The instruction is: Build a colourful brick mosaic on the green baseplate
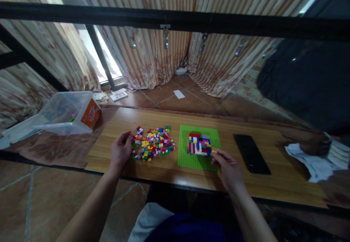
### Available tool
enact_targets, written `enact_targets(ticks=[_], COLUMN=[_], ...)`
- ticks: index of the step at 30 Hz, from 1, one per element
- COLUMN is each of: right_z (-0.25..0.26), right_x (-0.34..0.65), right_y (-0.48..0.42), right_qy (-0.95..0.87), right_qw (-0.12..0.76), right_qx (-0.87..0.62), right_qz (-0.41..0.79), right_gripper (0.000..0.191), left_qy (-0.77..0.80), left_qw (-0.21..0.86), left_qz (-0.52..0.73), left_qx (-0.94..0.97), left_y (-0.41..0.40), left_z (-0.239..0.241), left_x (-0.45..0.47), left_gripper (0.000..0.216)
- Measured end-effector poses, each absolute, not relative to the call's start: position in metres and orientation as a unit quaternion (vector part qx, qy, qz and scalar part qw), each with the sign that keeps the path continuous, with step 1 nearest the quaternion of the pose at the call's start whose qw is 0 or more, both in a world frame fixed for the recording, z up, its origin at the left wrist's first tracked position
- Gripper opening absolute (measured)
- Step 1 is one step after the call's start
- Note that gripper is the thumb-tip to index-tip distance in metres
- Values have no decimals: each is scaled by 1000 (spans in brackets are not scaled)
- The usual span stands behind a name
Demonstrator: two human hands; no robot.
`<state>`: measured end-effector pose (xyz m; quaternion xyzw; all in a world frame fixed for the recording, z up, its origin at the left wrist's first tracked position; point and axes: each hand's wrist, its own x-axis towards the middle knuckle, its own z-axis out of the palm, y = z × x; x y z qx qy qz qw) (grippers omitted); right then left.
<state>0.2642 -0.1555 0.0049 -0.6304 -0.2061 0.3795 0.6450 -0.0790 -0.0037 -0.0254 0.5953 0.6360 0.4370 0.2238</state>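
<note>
A green baseplate [184, 161] lies on the wooden board, carrying a low block of stacked toy bricks [198, 145] in red, white, blue, yellow and purple. At that block's near right corner, my right hand [228, 167] pinches a small yellow brick [213, 151] between thumb and fingers. To the left spreads a loose pile of small coloured bricks [155, 141]. My left hand [121, 150] rests at the pile's left edge with its fingers curled closed. Whatever those fingers hold, if anything, is hidden.
Right of the baseplate lies a black phone [252, 153], with crumpled white paper [308, 161] farther right. A clear plastic bin [68, 127] with an orange label stands at the left. Beyond the wooden board [131, 114], a black metal bar [180, 19] crosses before the curtains [153, 56].
</note>
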Motion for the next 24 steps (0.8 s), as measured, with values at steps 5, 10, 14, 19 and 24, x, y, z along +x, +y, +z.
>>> enact_targets(ticks=[5, 10, 14, 19, 24], right_z=[1, 1, -2, -6, -13], right_x=[279, 280, 281, 280, 278], right_y=[-154, -152, -151, -146, -142], right_qy=[-225, -298, -396, -460, -458], right_qw=[637, 604, 550, 511, 518], right_qx=[-656, -675, -694, -706, -707], right_qz=[335, 302, 243, 168, 149], right_gripper=[34, 35, 28, 26, 26], left_qy=[645, 649, 653, 651, 644], left_qw=[223, 214, 218, 225, 213], left_qz=[424, 423, 419, 428, 431], left_qx=[595, 595, 592, 585, 596], left_y=[-2, 0, 1, 3, 3], left_z=[-26, -30, -32, -35, -37], left_x=[-80, -82, -82, -82, -84], left_gripper=[33, 34, 36, 37, 36])
